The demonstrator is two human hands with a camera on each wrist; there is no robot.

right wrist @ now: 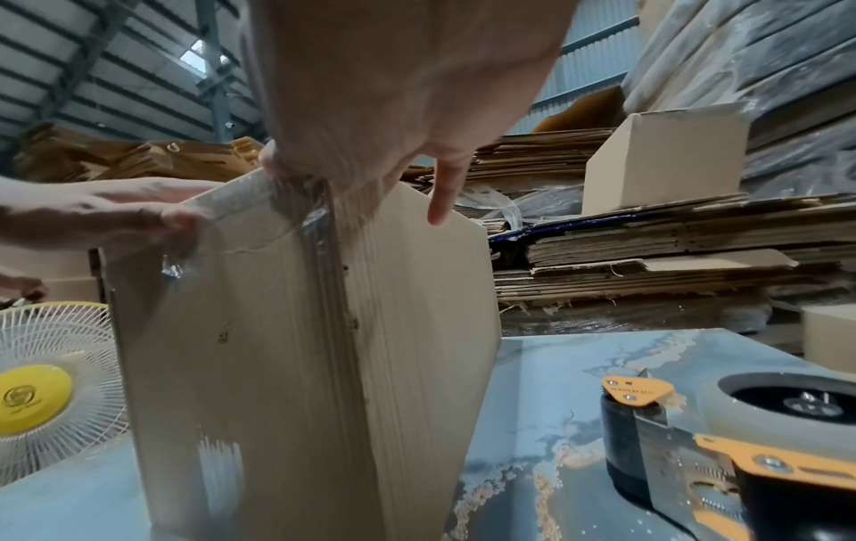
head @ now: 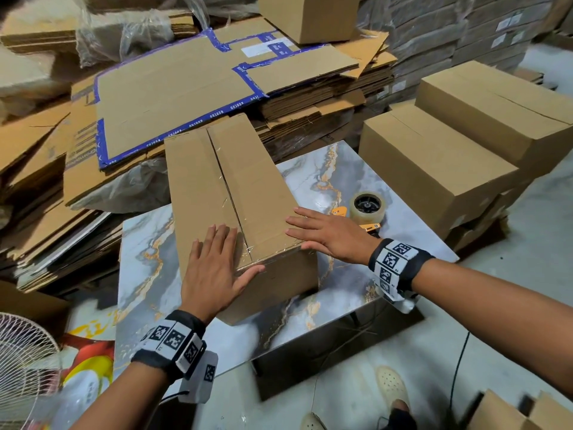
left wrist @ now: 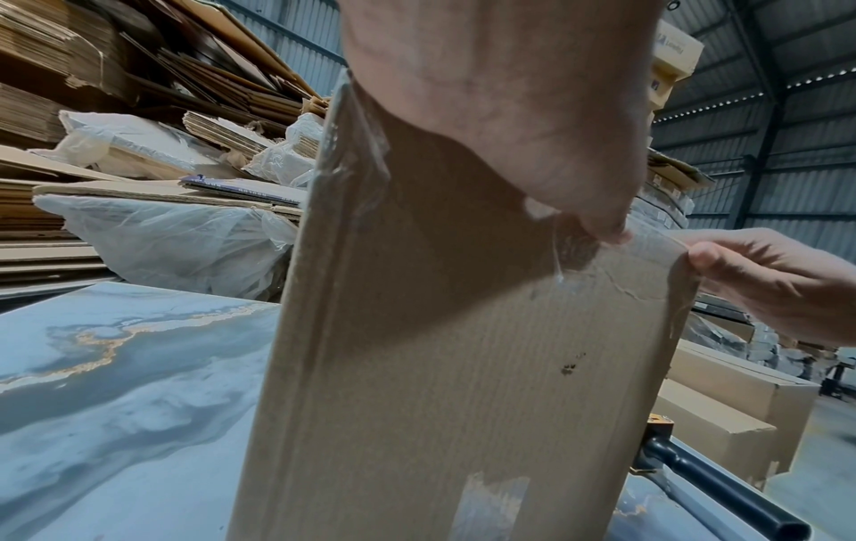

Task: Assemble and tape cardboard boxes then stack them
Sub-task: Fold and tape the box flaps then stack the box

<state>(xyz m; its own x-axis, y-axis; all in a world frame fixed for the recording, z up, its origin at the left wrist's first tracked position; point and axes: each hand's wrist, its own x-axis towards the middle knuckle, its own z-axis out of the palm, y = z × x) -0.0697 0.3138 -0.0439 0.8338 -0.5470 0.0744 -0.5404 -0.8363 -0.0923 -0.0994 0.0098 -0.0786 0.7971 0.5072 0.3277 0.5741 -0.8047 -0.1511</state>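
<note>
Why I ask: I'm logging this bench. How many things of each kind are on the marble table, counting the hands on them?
Cardboard box on the table: 1
Tape dispenser: 1
Hands flat on the box, left hand and right hand: 2
Total: 4

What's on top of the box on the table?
Both hands lie flat on the box: left hand, right hand. Clear tape runs along its seam. The inside is hidden.
</note>
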